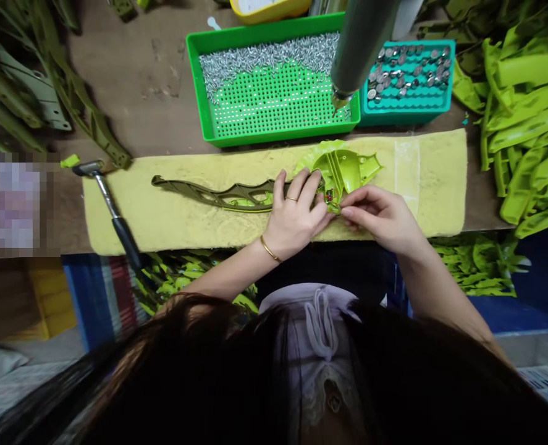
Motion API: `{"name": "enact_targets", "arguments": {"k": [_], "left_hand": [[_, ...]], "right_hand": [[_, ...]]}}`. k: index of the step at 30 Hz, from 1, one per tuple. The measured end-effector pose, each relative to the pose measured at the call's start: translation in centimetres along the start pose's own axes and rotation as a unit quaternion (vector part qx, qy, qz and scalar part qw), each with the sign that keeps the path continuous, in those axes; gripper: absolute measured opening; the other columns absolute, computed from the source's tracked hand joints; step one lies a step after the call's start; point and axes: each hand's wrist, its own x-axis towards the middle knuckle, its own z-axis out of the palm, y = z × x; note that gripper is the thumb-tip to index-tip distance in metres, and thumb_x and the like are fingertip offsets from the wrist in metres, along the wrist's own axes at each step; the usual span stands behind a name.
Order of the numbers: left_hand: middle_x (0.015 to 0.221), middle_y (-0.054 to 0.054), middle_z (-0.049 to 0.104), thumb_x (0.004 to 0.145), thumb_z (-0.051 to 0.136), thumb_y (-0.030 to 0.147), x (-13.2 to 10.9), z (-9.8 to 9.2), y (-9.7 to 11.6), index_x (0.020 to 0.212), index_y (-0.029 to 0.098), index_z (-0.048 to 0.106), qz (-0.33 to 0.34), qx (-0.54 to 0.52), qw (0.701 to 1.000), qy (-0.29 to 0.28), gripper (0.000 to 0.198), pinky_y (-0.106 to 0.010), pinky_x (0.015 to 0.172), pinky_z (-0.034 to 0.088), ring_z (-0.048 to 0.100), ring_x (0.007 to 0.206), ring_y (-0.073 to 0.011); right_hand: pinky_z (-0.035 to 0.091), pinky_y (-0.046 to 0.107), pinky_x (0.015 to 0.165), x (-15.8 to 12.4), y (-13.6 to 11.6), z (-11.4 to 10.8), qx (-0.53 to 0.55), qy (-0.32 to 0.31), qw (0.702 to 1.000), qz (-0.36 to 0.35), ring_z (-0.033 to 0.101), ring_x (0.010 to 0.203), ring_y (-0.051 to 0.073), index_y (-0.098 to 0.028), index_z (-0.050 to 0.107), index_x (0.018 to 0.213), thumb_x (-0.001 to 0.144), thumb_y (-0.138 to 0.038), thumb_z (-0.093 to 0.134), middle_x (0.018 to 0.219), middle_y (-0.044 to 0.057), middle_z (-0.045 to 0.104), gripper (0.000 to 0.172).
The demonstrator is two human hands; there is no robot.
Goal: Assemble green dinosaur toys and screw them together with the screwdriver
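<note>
A long toy-like plastic part (236,193), dark olive at its left end and bright green at its rounded right end (343,165), lies on a yellow foam mat (172,216). My left hand (295,213) rests on the part's middle, fingers spread over it and holding it down. My right hand (380,216) pinches with thumb and fingertips at a small piece at the green end's lower edge; what it pinches is too small to name.
A hammer (111,207) lies at the mat's left edge. Behind the mat stand a green tray of small screws (274,86) and a teal tray of metal discs (408,77). A hanging powered screwdriver (359,46) is above them. Green plastic shells (528,123) pile at right.
</note>
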Motion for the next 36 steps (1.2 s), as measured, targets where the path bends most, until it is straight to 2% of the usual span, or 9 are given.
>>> {"name": "enact_targets", "arguments": {"k": [4, 6, 8, 10, 13, 16, 23, 29, 36], "left_hand": [[0.135, -0.013, 0.058, 0.093, 0.051, 0.035, 0.7, -0.2, -0.3, 0.086, 0.019, 0.066, -0.016, -0.013, 1.0, 0.021, 0.023, -0.059, 0.111, 0.03, 0.048, 0.131, -0.0323], [0.131, -0.012, 0.06, 0.091, 0.053, 0.036, 0.9, -0.2, -0.5, 0.081, 0.019, 0.066, -0.018, -0.02, 0.999, 0.036, 0.024, -0.056, 0.11, 0.033, 0.05, 0.128, -0.0316], [0.128, -0.012, 0.061, 0.09, 0.055, 0.037, 1.0, -0.2, -0.6, 0.079, 0.019, 0.066, -0.02, -0.029, 0.998, 0.05, 0.024, -0.053, 0.108, 0.036, 0.051, 0.125, -0.0307], [0.125, -0.011, 0.062, 0.091, 0.055, 0.035, 1.1, 0.0, -0.6, 0.078, 0.019, 0.066, -0.03, -0.039, 0.997, 0.063, 0.023, -0.051, 0.106, 0.037, 0.052, 0.123, -0.0291], [0.123, -0.009, 0.063, 0.091, 0.054, 0.033, 1.2, 0.6, -0.5, 0.075, 0.02, 0.064, -0.049, -0.052, 0.994, 0.082, 0.024, -0.049, 0.105, 0.037, 0.052, 0.12, -0.0268], [0.124, -0.008, 0.062, 0.092, 0.054, 0.033, 1.2, 0.8, -0.7, 0.074, 0.02, 0.063, -0.055, -0.07, 0.993, 0.081, 0.024, -0.048, 0.105, 0.035, 0.052, 0.12, -0.0252], [0.128, -0.01, 0.06, 0.091, 0.053, 0.032, 1.3, -0.4, -0.8, 0.082, 0.02, 0.065, -0.059, -0.11, 0.992, 0.023, 0.018, -0.048, 0.105, 0.034, 0.052, 0.119, -0.0246], [0.118, -0.006, 0.063, 0.089, 0.058, 0.036, 2.2, 0.7, 0.3, 0.07, 0.021, 0.061, -0.144, -0.089, 0.983, 0.071, 0.025, -0.047, 0.101, 0.033, 0.054, 0.112, -0.0245], [0.114, -0.005, 0.064, 0.089, 0.059, 0.041, 2.2, 1.3, 0.2, 0.067, 0.021, 0.06, -0.125, -0.073, 0.983, 0.109, 0.03, -0.045, 0.099, 0.034, 0.056, 0.107, -0.0228]], "right_hand": [[0.053, 0.024, 0.065, 1.0, -0.4, 0.3, 0.065, -0.003, 0.998, -0.003, 0.061, 0.067, 0.009, -0.018, 0.064, 0.084, 0.071, -0.032, 0.077, 0.076, -0.002, 0.066, 0.023], [0.053, 0.024, 0.064, 1.3, -0.1, 0.5, 0.013, 0.056, 0.997, -0.047, 0.061, 0.065, 0.009, -0.018, 0.064, 0.085, 0.076, -0.03, 0.072, 0.077, -0.001, 0.067, 0.017], [0.053, 0.025, 0.065, 1.3, 0.6, 0.6, -0.102, 0.136, 0.977, -0.125, 0.062, 0.068, 0.01, -0.018, 0.064, 0.087, 0.082, -0.027, 0.066, 0.08, 0.001, 0.068, 0.01], [0.054, 0.028, 0.07, 1.0, 1.7, 0.7, -0.254, 0.185, 0.923, -0.22, 0.064, 0.077, 0.013, -0.019, 0.065, 0.09, 0.087, -0.024, 0.061, 0.085, 0.004, 0.069, 0.007], [0.053, 0.028, 0.072, 0.5, 3.2, 0.9, -0.432, 0.179, 0.821, -0.326, 0.064, 0.082, 0.016, -0.019, 0.065, 0.096, 0.089, -0.021, 0.059, 0.087, 0.006, 0.069, 0.01], [0.051, 0.027, 0.067, 0.1, 4.1, 1.1, -0.491, 0.168, 0.773, -0.364, 0.061, 0.078, 0.016, -0.017, 0.065, 0.098, 0.087, -0.021, 0.062, 0.085, 0.006, 0.069, 0.012], [0.05, 0.027, 0.07, 0.2, 4.1, 0.8, -0.486, 0.15, 0.781, -0.363, 0.059, 0.077, 0.016, -0.018, 0.064, 0.097, 0.089, -0.023, 0.059, 0.083, 0.006, 0.067, 0.011], [0.051, 0.028, 0.069, 0.3, 4.1, 0.7, -0.49, 0.144, 0.776, -0.37, 0.057, 0.076, 0.017, -0.016, 0.064, 0.093, 0.088, -0.021, 0.061, 0.079, 0.007, 0.066, 0.009], [0.053, 0.029, 0.071, 0.5, 4.2, 0.7, -0.433, 0.136, 0.81, -0.372, 0.059, 0.078, 0.016, -0.018, 0.063, 0.095, 0.088, -0.02, 0.059, 0.083, 0.006, 0.066, 0.008]]}}
